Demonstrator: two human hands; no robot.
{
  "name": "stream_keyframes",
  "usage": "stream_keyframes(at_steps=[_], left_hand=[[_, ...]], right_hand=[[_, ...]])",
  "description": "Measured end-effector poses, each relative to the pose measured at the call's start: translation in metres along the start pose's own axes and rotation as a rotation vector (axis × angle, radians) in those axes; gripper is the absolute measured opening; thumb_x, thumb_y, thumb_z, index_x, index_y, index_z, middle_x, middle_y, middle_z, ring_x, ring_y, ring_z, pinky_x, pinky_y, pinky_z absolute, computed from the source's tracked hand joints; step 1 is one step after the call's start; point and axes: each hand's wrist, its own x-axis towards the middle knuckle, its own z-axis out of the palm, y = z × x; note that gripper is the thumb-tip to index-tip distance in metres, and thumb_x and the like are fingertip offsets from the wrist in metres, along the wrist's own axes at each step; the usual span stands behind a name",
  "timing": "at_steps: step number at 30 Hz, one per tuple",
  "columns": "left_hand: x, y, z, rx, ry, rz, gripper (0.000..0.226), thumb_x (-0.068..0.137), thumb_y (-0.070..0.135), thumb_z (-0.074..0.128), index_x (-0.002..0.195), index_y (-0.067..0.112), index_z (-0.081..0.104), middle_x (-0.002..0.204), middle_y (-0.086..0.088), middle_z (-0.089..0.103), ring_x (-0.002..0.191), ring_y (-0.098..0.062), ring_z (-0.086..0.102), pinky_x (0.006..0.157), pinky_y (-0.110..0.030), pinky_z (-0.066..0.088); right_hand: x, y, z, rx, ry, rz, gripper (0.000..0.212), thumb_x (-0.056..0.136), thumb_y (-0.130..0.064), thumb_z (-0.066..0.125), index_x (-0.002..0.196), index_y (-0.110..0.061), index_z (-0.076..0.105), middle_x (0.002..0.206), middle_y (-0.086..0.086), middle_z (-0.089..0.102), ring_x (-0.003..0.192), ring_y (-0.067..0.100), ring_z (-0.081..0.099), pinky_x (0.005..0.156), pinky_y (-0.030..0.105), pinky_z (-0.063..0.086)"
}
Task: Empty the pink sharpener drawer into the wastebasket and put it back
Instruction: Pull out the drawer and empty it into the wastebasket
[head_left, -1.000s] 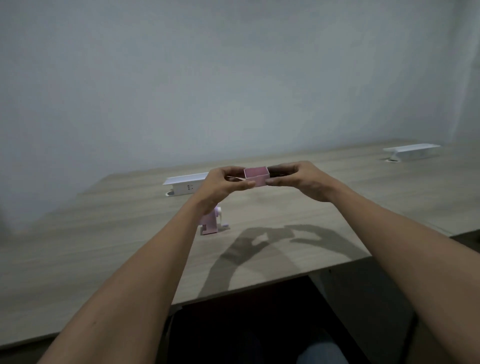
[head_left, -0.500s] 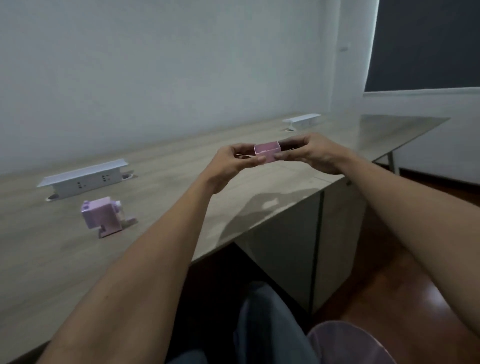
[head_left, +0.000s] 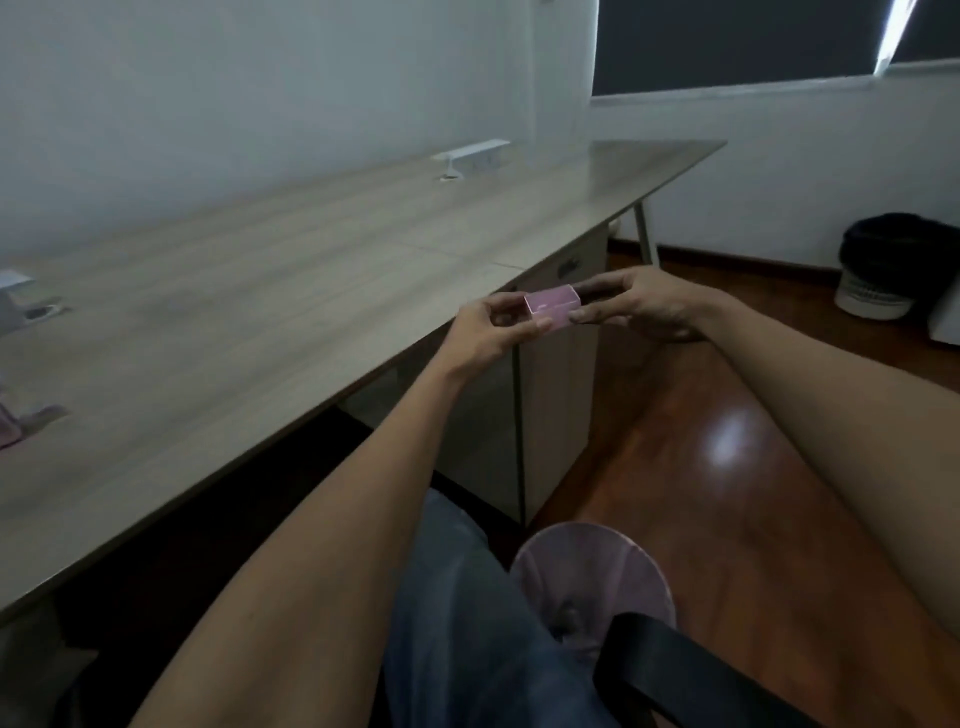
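Both hands hold one pink drawer (head_left: 551, 307) at frame centre, in the air past the table (head_left: 291, 291) edge. Left hand (head_left: 491, 332) pinches its near-left end w/ thumb and fingers; right hand (head_left: 641, 306) pinches the right end the same way. So each grip is closed on the drawer, open side roughly up. Contents can't be made out.

Step in hand, as I read it: carry it to the wastebasket (head_left: 891, 265), far right of frame on the floor, well apart from the hands. To do it well: keep the drawer level so nothing spills en route, get right over the bin's mouth before tipping, then turn it fully over and maybe tap it.

Count: 1 drawer, 1 wastebasket, 2 hands. The sharpener (head_left: 10, 423) is a pink blur at the left edge on the table; 2 white socket boxes, one upper centre (head_left: 475, 156), one at the left edge.
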Motion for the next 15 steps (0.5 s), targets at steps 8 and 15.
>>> stream_keyframes(at_steps=[8,15], left_hand=[[-0.032,-0.088,0.061,-0.079,-0.047,-0.206,0.043,0.088,0.011,0.077,0.129,0.004,0.067,0.105,0.005,0.073,0.091,0.002,0.067,0.079,-0.011,0.053],[-0.055,-0.16,0.098,-0.167,-0.071,-0.352,0.038,0.092,0.011,0.073,0.129,0.001,0.069,0.122,-0.009,0.074,0.101,-0.007,0.07,0.087,-0.016,0.053]], right_hand=[[-0.023,0.122,0.0,0.0,0.034,0.211,0.052,0.078,-0.004,0.084,0.128,-0.003,0.069,0.124,0.011,0.074,0.121,0.02,0.068,0.09,0.02,0.053],[-0.036,0.209,0.01,0.193,0.029,0.36,0.053,0.082,0.008,0.077,0.132,0.009,0.061,0.129,0.021,0.069,0.124,0.025,0.065,0.11,0.033,0.048]])
